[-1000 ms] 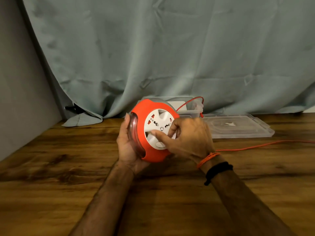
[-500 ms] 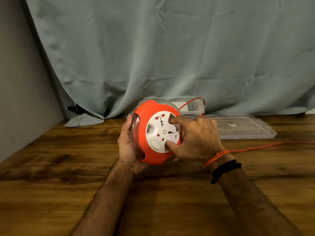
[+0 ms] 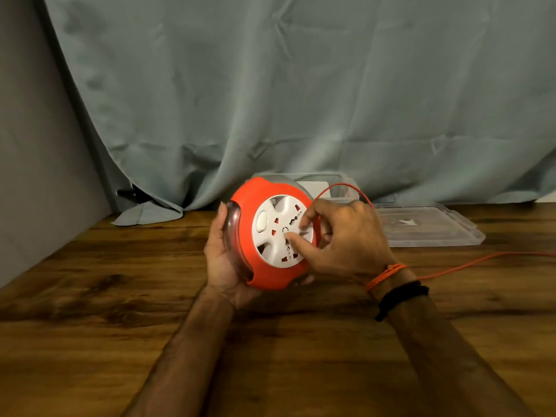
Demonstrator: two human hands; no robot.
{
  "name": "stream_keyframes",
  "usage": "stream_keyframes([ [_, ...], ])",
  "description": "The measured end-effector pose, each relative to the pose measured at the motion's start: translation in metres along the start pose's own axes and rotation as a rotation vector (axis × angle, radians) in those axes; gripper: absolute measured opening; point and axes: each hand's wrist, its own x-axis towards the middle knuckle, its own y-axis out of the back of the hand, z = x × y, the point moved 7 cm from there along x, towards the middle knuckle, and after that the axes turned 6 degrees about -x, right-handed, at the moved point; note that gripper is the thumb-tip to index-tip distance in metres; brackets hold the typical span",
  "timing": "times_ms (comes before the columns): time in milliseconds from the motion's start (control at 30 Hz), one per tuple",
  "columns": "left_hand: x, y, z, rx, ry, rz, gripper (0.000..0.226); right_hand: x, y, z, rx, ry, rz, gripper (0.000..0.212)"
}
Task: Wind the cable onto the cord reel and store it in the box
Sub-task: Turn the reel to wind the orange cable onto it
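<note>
Your left hand (image 3: pixel 224 260) cups the cord reel (image 3: pixel 272 233) steady above the surface (image 3: pixel 120 341); your right hand (image 3: pixel 346 239), grip loosely curled, fingers the dial, apparently winding cable (image 3: pixel 481 258) trailing toward three o'clock.

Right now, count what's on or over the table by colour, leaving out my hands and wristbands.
Orange: 2, the cord reel and its cable
Clear plastic: 2, the box and its lid
Total: 4

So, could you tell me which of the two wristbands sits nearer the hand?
The orange thread band, tied right at the base of the right hand; the black band lies further up the forearm.
</note>
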Motion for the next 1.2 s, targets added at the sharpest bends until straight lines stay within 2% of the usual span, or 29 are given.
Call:
stream_keyframes([
  [33,-0.001,-0.001,-0.003,0.003,0.041,-0.017,0.078,0.001,0.003,-0.001,-0.003,0.053,-0.004,0.029],
  [167,-0.002,0.003,-0.008,0.011,0.124,0.014,0.083,-0.001,0.000,-0.007,-0.091,0.147,-0.125,0.060],
  [333,-0.003,0.001,-0.007,0.034,0.137,-0.006,0.081,-0.004,-0.002,-0.008,-0.211,0.176,-0.066,0.063],
  [400,-0.003,-0.003,-0.004,0.061,0.095,-0.001,0.078,-0.005,-0.001,-0.004,-0.227,0.143,-0.061,0.060],
  [567,0.002,-0.005,0.010,0.016,-0.151,0.079,0.071,-0.013,-0.008,-0.006,-0.170,-0.065,-0.002,0.057],
  [733,0.000,-0.005,0.012,-0.015,-0.155,0.044,0.077,-0.010,-0.014,-0.015,-0.127,-0.117,-0.023,0.063],
  [800,0.001,-0.003,0.011,-0.028,-0.141,0.031,0.077,-0.008,-0.011,-0.011,-0.077,-0.099,-0.035,0.059],
  [933,0.000,-0.004,0.002,-0.001,-0.018,-0.016,0.077,0.001,0.006,-0.009,0.029,0.016,-0.004,0.027],
  [1067,0.000,0.002,-0.001,0.017,0.039,0.042,0.081,0.001,0.001,-0.010,-0.113,0.139,-0.091,0.061],
  [1133,0.000,0.003,0.000,0.032,0.022,0.051,0.081,-0.003,-0.001,-0.013,-0.150,0.174,-0.060,0.064],
  [1200,0.001,-0.004,-0.002,0.034,0.046,-0.030,0.076,-0.004,-0.001,-0.012,-0.202,0.167,-0.028,0.062],
])
